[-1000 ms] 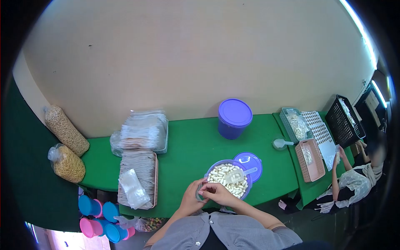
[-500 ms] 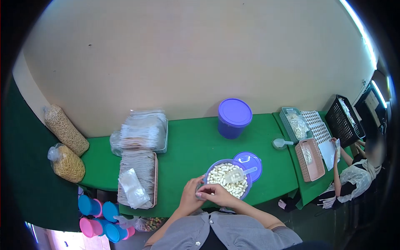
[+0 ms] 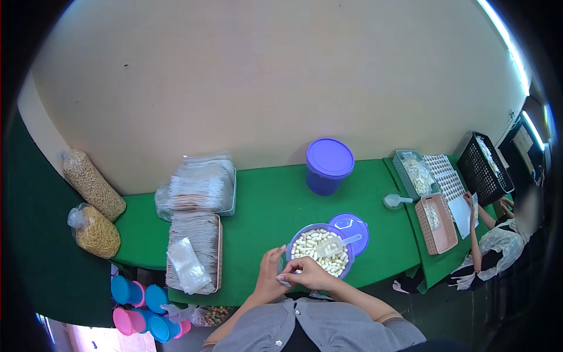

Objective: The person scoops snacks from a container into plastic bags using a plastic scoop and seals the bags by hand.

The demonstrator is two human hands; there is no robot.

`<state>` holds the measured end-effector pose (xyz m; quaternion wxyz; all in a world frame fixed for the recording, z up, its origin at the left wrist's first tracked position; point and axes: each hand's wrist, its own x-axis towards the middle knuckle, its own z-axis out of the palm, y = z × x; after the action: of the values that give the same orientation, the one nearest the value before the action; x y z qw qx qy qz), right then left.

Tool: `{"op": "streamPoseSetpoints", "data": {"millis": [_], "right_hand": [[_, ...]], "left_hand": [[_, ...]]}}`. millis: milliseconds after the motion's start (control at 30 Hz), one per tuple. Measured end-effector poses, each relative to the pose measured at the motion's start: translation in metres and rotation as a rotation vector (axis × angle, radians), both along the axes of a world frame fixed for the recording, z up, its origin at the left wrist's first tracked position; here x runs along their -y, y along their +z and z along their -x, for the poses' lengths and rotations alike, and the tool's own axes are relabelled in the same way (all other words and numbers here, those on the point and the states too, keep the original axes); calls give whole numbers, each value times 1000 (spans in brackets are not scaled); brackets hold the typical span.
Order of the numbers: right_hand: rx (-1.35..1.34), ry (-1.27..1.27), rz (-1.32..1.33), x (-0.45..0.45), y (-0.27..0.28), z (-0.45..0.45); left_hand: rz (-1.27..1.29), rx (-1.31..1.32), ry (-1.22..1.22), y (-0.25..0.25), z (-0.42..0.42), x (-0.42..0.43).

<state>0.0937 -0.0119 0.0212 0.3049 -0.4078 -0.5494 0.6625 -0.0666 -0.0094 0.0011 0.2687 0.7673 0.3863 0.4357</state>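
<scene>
My left hand point(image 3: 271, 277) and my right hand point(image 3: 308, 272) meet at the table's front edge, just left of a purple tub point(image 3: 291, 234) of white capsule-shaped pieces. Something small and clear, perhaps a plastic bag, shows between them, its shape mostly hidden by the fingers. The fingers of my right hand are pinched against it, while my left hand curls round its other side. A clear scoop point(image 3: 329, 247) lies on the white pieces. Behind the tub's right side rests a purple lid point(image 3: 358, 232).
A closed purple bucket point(image 3: 330, 161) stands near the wall. Stacked packets point(image 3: 202, 182) and a basket of flat bags point(image 3: 193, 234) are at left. At right are a white scoop point(image 3: 396, 201), a pink basket point(image 3: 440, 234) and a co-worker's arm point(image 3: 475, 246).
My left hand's fingers have spread a little and its index finger has lifted. My right hand stays pinched beside it. The co-worker at right has shifted slightly.
</scene>
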Motion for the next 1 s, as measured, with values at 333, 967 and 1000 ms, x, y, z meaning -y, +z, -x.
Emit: {"op": "streamPoseSetpoints", "data": {"millis": [333,967,1000], "right_hand": [[-441,121,334,0,-25,3],[433,8,-463,0,19,-1],[516,-88,-536,2,18,1]], "left_hand": [[-95,383,-172,-25,-13,1],[6,-29,23,-1,3,-3],[-26,-78,41,1,4,-3]]}}
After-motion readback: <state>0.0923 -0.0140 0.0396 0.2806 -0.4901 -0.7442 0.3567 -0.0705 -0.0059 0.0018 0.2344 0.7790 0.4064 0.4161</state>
